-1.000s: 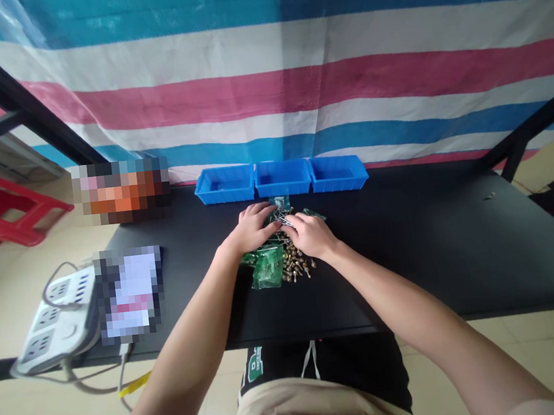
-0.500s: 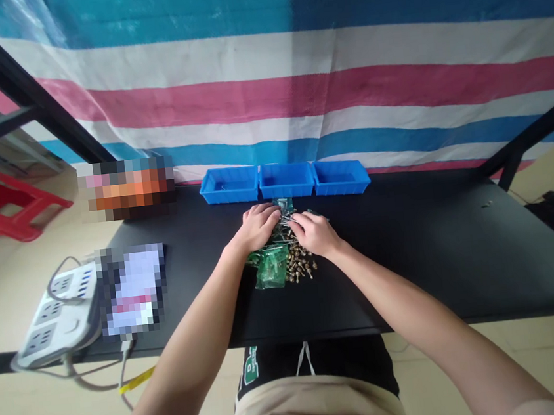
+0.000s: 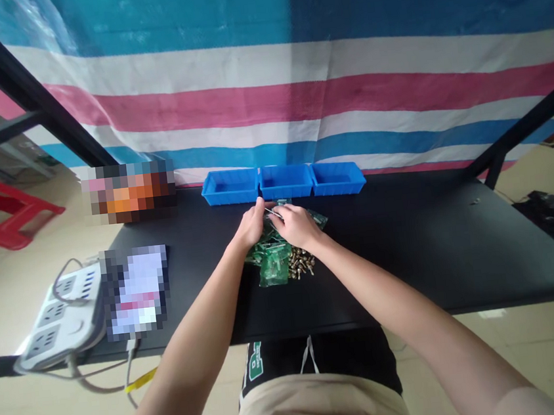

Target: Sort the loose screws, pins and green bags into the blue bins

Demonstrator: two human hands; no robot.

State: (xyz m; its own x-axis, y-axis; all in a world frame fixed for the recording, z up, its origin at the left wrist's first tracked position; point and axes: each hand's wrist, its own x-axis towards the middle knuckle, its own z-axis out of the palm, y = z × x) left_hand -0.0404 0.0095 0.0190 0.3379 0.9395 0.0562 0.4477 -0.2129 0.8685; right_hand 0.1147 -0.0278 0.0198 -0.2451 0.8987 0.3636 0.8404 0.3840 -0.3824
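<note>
Both hands down on black table (image 3: 410, 246), over a parts pile. Fingers of left hand (image 3: 251, 227) curled, close together, thumb up. Fingers of right hand (image 3: 297, 226) bent inward, close together, tips toward the left fingertips. Thin silvery piece (image 3: 273, 213) right between the two sets of fingertips. Too small to see the pinch itself, so cannot tell the holder. Green circuit boards (image 3: 273, 263) under and just behind the fingers, wrist side, partly covered by the left palm. Small brass parts (image 3: 302, 267) heaped just beside the boards, below the right wrist. Row of three blue bins (image 3: 286, 190) just beyond the fingertips, not touching. White power strip (image 3: 56, 320) well off to the left of the left fingers, at the table edge, with a cable hanging down. Striped tarp (image 3: 295, 100) behind the bins.
</note>
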